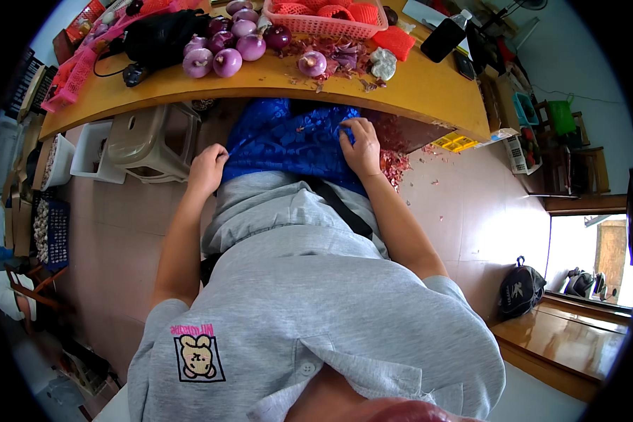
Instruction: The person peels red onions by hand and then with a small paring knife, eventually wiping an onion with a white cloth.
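Note:
A shiny blue patterned cloth [290,142] lies over the lap, partly beneath the desk edge. At its left edge, my left hand [208,168] has curled fingers closed on the cloth. My right hand [361,145] rests at the cloth's right side, fingers bent and thumb beside the fabric; whether it pinches a fold cannot be told. On the wooden desk [190,92], a single purple onion [312,64] sits among dry onion skins [343,53]. Several more onions [227,62] are grouped to its left. Behind stands a pink plastic basket [324,26] with red foam nets.
A black bag [163,34] and a pink crate [73,79] lie on the desk's left, a phone [443,40] on its right. Underneath are a plastic stool [142,140] and a white bin [97,174]. Onion skins [394,166] litter the floor. A backpack [521,290] stands at right.

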{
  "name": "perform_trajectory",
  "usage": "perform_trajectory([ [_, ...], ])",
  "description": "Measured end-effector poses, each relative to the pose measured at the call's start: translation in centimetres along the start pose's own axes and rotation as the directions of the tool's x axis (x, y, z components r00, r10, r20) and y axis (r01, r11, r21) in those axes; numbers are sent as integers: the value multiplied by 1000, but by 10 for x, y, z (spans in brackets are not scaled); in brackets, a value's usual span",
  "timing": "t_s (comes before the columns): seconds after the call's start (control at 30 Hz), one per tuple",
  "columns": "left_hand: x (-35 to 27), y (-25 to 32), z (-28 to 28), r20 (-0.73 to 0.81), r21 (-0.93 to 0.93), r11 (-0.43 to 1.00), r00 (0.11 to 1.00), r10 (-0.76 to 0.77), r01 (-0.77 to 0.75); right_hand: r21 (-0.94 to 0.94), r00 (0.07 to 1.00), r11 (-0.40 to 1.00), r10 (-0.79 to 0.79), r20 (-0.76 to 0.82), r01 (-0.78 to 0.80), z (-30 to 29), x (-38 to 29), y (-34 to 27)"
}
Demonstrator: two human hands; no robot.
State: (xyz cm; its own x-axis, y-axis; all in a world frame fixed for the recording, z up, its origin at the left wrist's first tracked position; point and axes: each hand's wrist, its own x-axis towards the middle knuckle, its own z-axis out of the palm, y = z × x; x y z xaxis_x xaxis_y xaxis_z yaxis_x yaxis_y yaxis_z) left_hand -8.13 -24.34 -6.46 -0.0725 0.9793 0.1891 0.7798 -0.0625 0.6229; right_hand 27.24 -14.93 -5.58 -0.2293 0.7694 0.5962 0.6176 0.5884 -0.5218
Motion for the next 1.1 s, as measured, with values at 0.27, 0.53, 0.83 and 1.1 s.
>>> perform_trajectory([
  [0.27,7,9,-9,184,28,991,974,-132,129,44,992,998,42,118,-48,6,12,-2],
  [0.53,74,38,3,131,-30,999,991,-34,38,90,959,993,52,280,-80,31,18,14],
  [0.83,214,115,86,-381,-80,892,841,384,-444,132,941,980,102,321,-151,37,31,41],
  [1.1,217,99,94,-178,-252,907,938,298,-336,213,992,971,92,89,-109,23,70,38],
])
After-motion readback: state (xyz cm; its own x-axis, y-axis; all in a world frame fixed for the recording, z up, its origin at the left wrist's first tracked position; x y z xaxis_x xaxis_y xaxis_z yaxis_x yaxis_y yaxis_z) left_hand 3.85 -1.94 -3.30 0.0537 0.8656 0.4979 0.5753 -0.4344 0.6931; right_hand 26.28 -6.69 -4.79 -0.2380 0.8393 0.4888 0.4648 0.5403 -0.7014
